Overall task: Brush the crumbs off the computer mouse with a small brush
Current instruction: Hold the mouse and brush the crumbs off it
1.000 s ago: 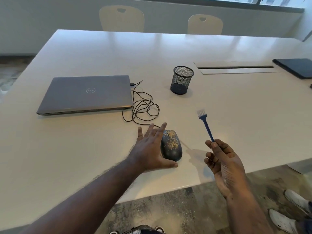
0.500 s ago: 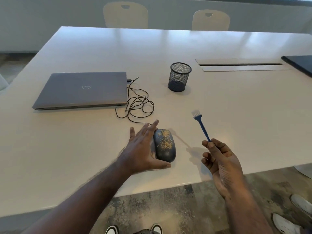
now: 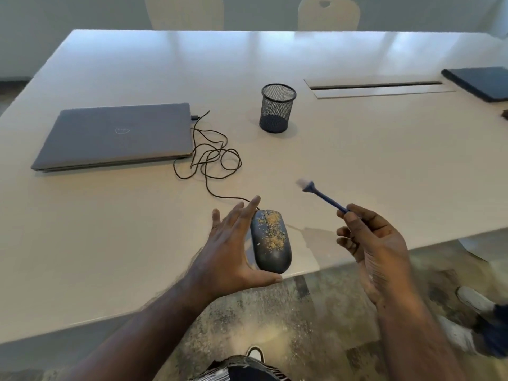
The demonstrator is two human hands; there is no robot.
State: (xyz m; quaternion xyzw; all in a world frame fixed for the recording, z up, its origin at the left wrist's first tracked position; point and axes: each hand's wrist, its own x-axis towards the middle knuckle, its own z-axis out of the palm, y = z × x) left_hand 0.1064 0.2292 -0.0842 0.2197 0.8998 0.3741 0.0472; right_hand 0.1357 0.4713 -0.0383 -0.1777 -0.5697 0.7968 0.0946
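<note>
A dark wired computer mouse (image 3: 270, 243) lies near the front edge of the white table (image 3: 357, 160), its top speckled with tan crumbs. My left hand (image 3: 233, 248) cups the mouse's left side, fingers spread along it and thumb under its near end. My right hand (image 3: 373, 243) is to the right of the mouse, above the table edge, shut on the handle of a small blue brush (image 3: 323, 196). The brush's pale bristles point up and left, blurred, and hang well clear of the mouse.
The mouse cable (image 3: 211, 160) loops back to a closed grey laptop (image 3: 118, 136) at the left. A black mesh pen cup (image 3: 276, 108) stands behind the mouse. A dark closed device (image 3: 481, 81) lies far right, past a cable slot (image 3: 376, 86). Two chairs stand behind the table.
The brush has tilted over to the left, its bristle end swinging toward the mouse. My left hand stays against the mouse. The camera has moved closer.
</note>
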